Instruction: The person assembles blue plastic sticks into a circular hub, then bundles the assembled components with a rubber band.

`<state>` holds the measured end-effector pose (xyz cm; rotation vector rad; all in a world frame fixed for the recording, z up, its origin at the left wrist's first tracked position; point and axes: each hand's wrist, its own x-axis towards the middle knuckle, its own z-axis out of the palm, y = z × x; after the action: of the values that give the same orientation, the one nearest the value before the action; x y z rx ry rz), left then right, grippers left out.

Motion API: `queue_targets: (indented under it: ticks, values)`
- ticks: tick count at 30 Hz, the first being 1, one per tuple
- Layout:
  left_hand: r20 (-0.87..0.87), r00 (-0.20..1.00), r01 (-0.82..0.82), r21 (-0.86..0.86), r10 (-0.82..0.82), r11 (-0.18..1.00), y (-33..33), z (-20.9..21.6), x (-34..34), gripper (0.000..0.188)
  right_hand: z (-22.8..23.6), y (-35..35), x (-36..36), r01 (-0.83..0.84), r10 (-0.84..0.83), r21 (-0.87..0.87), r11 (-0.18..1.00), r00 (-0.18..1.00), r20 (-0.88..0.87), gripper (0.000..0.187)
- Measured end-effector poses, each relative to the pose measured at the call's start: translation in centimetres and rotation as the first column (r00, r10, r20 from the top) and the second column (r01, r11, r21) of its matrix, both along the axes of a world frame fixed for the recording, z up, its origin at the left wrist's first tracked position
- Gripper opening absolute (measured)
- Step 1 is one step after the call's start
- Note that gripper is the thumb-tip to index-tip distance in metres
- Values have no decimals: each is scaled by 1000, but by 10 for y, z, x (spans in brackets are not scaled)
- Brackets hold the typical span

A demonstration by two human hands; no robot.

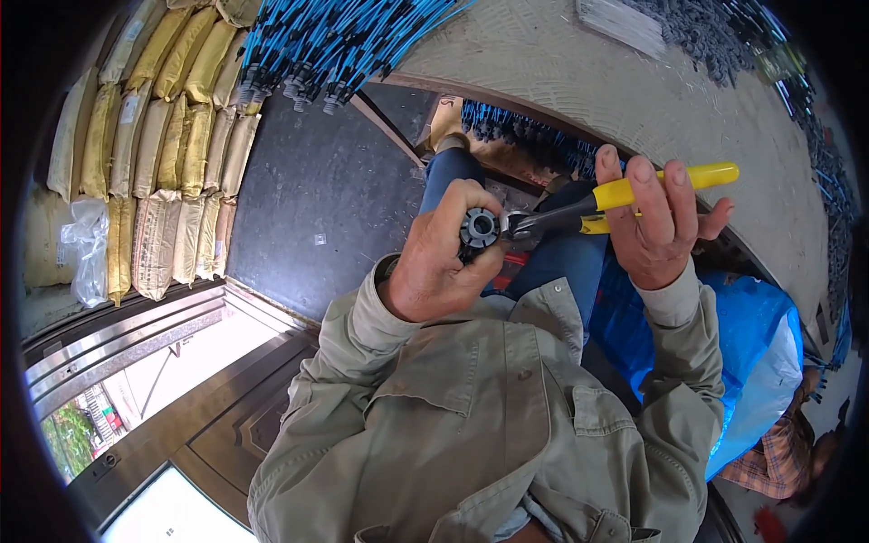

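Note:
My left hand [445, 258] is closed round a dark, round plastic piece [480, 228] with grey segments around a central hole; its lower part is hidden in the palm. Yellow-handled cutting pliers [665, 184] are in my right hand [656, 231], whose fingers lie fairly straight over the upper handle. The two handles stand apart. Beside the right rim of the round piece are the metal jaws, close to my left thumb and fingers. Whether they bite on anything, I cannot tell.
Many blue strands with dark ends [339, 45] hang over the near edge of the grey table [534, 54]. Stacked sacks [172, 145] line the left side. A blue plastic sheet [747, 317] lies to my right, near another person's plaid sleeve [769, 457].

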<state>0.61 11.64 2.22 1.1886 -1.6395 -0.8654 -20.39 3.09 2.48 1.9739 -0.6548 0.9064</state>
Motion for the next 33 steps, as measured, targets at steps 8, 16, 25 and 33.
queue_targets:
  ticks: [8, 16, 25, 33]
  values:
    - [1, 1000, -26, -56, 26, 998, 0, -1, 3, 33, -29, 13, 8, 161, -168, 90, 983, 983, 74, 27]
    - [-1, 1000, -26, -5, 26, 1000, 4, 0, 4, 35, -9, 25, -2, -64, 61, 375, 925, 998, 20, 34]
    - [-30, 984, 178, -6, -178, 984, 4, 8, 13, 42, 54, 18, -39, -98, 507, 979, 179, 862, -6, 29]
    - [-95, 864, 495, -33, -495, 869, -8, 4, 16, 51, 23, 15, -49, -18, 47, 112, -994, 832, 552, 43]
